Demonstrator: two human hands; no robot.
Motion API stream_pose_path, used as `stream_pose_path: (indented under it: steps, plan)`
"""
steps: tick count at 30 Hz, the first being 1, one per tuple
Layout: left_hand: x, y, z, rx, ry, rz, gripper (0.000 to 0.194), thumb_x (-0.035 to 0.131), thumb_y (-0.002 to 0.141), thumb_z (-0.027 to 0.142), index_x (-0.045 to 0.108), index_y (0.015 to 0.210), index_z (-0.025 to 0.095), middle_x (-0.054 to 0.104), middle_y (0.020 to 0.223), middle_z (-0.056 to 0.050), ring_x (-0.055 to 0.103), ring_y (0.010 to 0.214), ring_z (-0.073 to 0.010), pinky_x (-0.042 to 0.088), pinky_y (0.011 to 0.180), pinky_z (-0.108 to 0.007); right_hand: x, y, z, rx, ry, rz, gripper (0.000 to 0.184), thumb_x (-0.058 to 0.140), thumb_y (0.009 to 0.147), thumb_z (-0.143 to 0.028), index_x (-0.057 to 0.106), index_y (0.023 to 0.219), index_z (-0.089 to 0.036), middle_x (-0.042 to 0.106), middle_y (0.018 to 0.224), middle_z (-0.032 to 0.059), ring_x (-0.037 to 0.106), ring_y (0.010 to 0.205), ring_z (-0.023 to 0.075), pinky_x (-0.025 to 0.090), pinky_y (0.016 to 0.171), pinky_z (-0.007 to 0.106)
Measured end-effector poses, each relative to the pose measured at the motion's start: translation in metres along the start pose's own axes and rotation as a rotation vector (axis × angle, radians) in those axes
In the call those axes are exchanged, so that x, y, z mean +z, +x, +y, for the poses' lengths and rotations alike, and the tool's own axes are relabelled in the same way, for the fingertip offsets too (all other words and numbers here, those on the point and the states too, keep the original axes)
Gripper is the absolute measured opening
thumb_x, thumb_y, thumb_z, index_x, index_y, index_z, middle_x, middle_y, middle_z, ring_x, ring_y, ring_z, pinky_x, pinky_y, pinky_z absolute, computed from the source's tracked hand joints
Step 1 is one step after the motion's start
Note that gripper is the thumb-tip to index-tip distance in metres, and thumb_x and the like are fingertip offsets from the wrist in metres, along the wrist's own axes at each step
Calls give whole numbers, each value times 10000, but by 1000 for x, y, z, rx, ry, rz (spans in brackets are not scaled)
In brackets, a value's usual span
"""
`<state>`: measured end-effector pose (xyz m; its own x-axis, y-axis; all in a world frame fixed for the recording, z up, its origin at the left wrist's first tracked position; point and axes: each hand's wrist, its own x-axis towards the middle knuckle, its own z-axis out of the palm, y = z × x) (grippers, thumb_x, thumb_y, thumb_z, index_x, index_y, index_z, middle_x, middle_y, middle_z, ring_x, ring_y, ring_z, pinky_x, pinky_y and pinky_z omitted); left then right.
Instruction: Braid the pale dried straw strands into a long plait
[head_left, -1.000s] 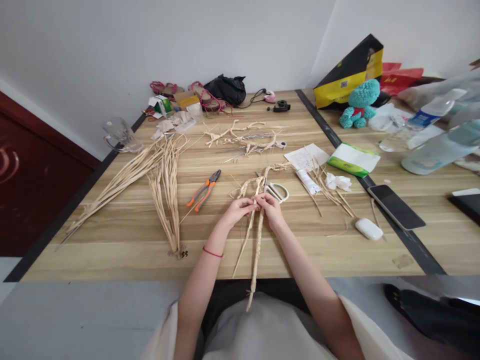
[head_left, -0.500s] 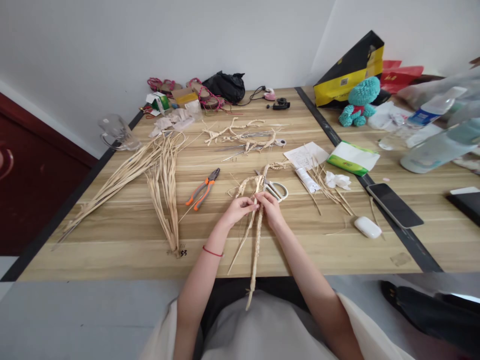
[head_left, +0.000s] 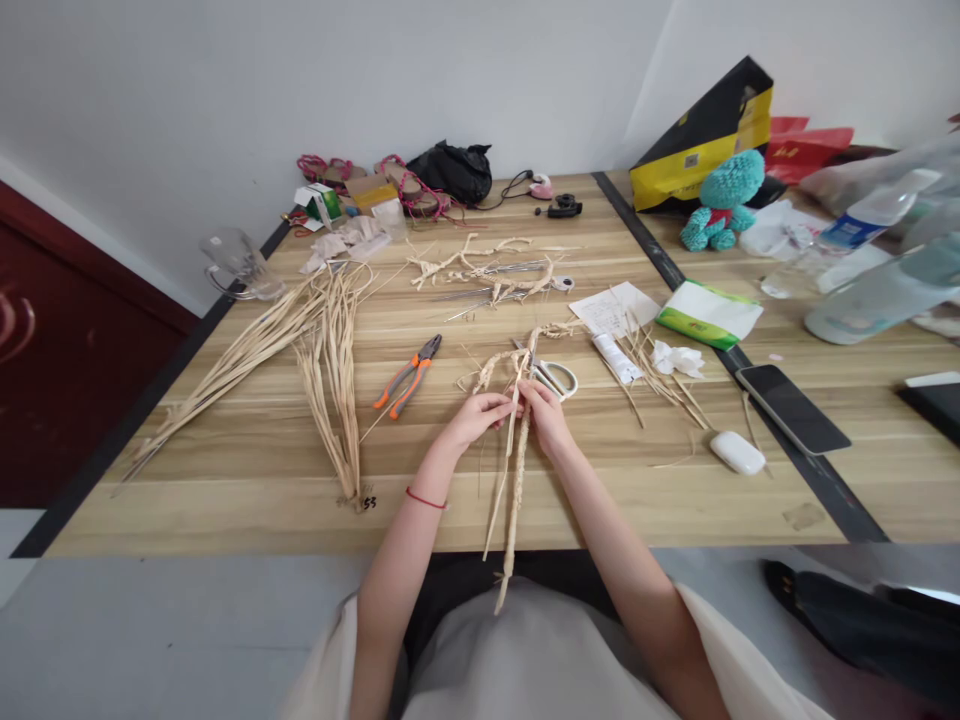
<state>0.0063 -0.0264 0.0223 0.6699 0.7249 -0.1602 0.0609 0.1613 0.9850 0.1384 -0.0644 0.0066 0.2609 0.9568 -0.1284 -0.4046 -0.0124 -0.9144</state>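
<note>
Between my hands is a figure of wrapped pale straw (head_left: 514,490), its long bound stem hanging down past the table's front edge toward my lap. My left hand (head_left: 482,417) pinches a loose straw strand (head_left: 501,490) that trails down beside the stem. Fingers closed, my right hand (head_left: 544,415) grips the figure near the top of the stem. Its curved wrapped branches reach forward over the table. Just beyond my right hand lie scissors (head_left: 559,380) with pale handles, their blades partly hidden by straw. Orange-handled pliers (head_left: 409,376) rest to the left of my left hand.
Bundles of long straw (head_left: 341,390) lie at the left, near a glass mug (head_left: 240,265). Other wrapped straw pieces (head_left: 517,285) and metal rods are farther back. At the right are a tube (head_left: 616,358), a phone (head_left: 793,408), a white case (head_left: 737,453) and a crocheted doll (head_left: 721,205).
The loose strand's lower end has swung right, closer to the stem. My fingers have shifted slightly at the joint, while both hands stay in nearly the same place.
</note>
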Motion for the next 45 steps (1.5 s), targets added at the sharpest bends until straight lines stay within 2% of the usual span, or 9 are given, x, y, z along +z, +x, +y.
stream_pose_path:
  steps: [8, 14, 26, 33, 39, 45]
  plan:
    - [-1, -1, 0, -66, 24, 58, 347, 696, 619, 426, 695, 751, 105, 584, 620, -8, 368, 493, -50, 256, 480, -216, 1, -2, -1, -12, -36, 1, 265, 638, 691, -456, 668, 712, -194, 515, 556, -20, 426, 496, 99, 361, 483, 238]
    - [-1, 0, 0, -68, 11, 70, 347, 722, 582, 421, 704, 730, 107, 597, 614, -11, 372, 492, -50, 253, 480, -217, 2, -2, -2, -11, -57, 1, 258, 637, 694, -448, 667, 694, -192, 554, 588, -7, 467, 539, 116, 382, 517, 249]
    - [-3, 2, -1, -70, 16, 40, 345, 720, 583, 438, 666, 677, 111, 567, 597, 2, 397, 506, -55, 286, 493, -214, 2, -1, -1, -9, -67, 34, 280, 638, 673, -473, 665, 684, -194, 541, 586, -6, 472, 564, 126, 388, 559, 262]
    - [-1, 0, 0, -74, 33, 76, 356, 736, 561, 438, 607, 626, 112, 519, 557, 22, 393, 489, -52, 269, 474, -206, 4, -4, -4, -25, -37, -16, 248, 646, 681, -430, 604, 625, -193, 489, 561, -29, 410, 528, 102, 339, 520, 241]
    - [0, -2, 5, -64, 52, 48, 379, 723, 568, 462, 571, 613, 118, 464, 524, 42, 371, 471, -46, 259, 459, -197, 5, -4, -5, -22, -47, 2, 282, 649, 667, -451, 571, 601, -189, 467, 546, -31, 395, 523, 100, 334, 514, 240]
    - [-2, -1, -1, -52, 45, 0, 377, 707, 596, 462, 546, 637, 122, 486, 578, 38, 388, 480, -43, 278, 454, -189, 6, -4, -6, 8, -14, 19, 298, 630, 683, -483, 579, 610, -199, 496, 551, -21, 416, 511, 113, 345, 507, 256]
